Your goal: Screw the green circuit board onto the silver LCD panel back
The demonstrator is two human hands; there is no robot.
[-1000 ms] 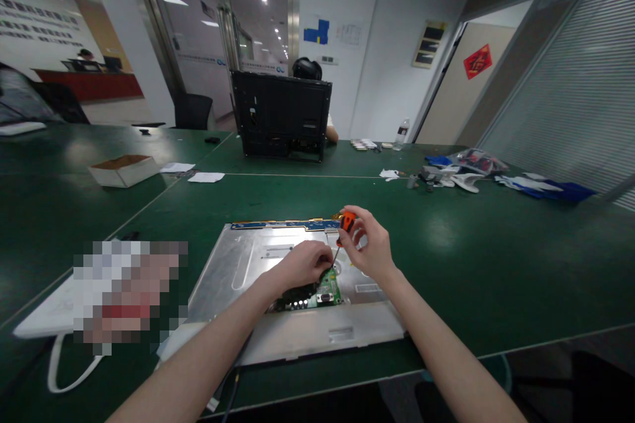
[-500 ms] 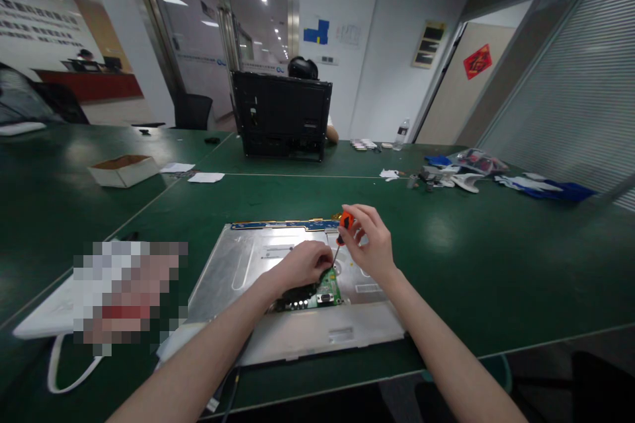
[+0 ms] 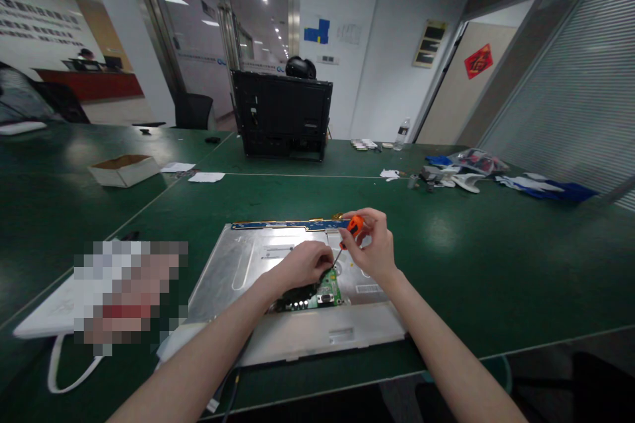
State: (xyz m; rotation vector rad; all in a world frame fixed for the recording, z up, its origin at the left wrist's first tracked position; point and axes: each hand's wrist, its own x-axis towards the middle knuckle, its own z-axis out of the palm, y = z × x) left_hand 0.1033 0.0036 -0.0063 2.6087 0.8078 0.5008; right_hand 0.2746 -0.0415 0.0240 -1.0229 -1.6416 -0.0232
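Note:
An orange-and-black screwdriver [image 3: 355,225] is gripped in my right hand [image 3: 376,248], tilted so its tip points down and left at the upper edge of a green circuit board [image 3: 328,289]. My left hand [image 3: 307,263] is closed beside the tip, over the board; whatever its fingers pinch is hidden. Beneath both hands lies a flat silver metal display panel [image 3: 225,277], with a blue circuit strip [image 3: 278,225] along its far edge. Dark parts sit under my left palm, mostly covered.
On the green table [image 3: 471,264], a white device with a cord and a blurred patch lies left. An open cardboard box [image 3: 124,170] and papers stand farther back. A black monitor housing [image 3: 282,115] stands upright opposite, a person's head behind it. Bags and loose parts [image 3: 441,175] lie far right.
The screwdriver handle has leaned further to the right, and my right hand's fingers have shifted around it. My left hand stays in place. The person opposite has sunk lower behind the housing.

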